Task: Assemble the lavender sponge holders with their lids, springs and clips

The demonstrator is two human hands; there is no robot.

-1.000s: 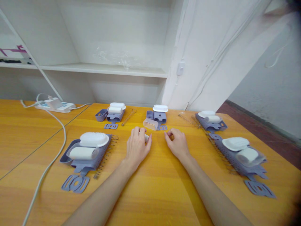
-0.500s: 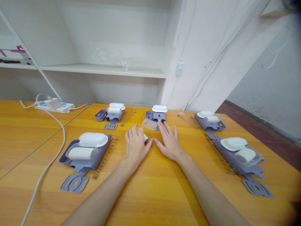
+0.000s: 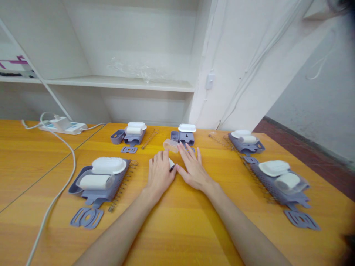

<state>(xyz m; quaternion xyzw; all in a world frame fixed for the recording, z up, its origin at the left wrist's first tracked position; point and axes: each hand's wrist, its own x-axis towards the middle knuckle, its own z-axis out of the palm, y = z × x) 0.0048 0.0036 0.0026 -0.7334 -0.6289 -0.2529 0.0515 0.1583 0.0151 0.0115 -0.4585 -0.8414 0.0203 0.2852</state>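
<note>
My left hand (image 3: 161, 170) is curled palm-down over a small white roll (image 3: 171, 163) on the wooden table, with only the roll's right end showing past the fingers. To its right, my right hand (image 3: 193, 166) is spread open, its fingertips at the right end of a clear plastic cover (image 3: 171, 145). Whether they touch the cover, I cannot tell. Just behind the fingers sit a grey-purple holder (image 3: 186, 138), a small grey-purple cup (image 3: 174, 136) and a white oval lidded piece (image 3: 187, 128).
Similar grey-purple sets stand at near left (image 3: 104, 181), back left (image 3: 135, 135), back right (image 3: 245, 142) and near right (image 3: 285, 183). Wire coils (image 3: 122, 188) lie beside some. A white cable (image 3: 72, 162) runs from a power strip (image 3: 66, 127) along the left.
My right hand has shifted left, and the clear cover has slid slightly left too. My left hand's fingers have lowered over the white roll. The view has drifted a little.
</note>
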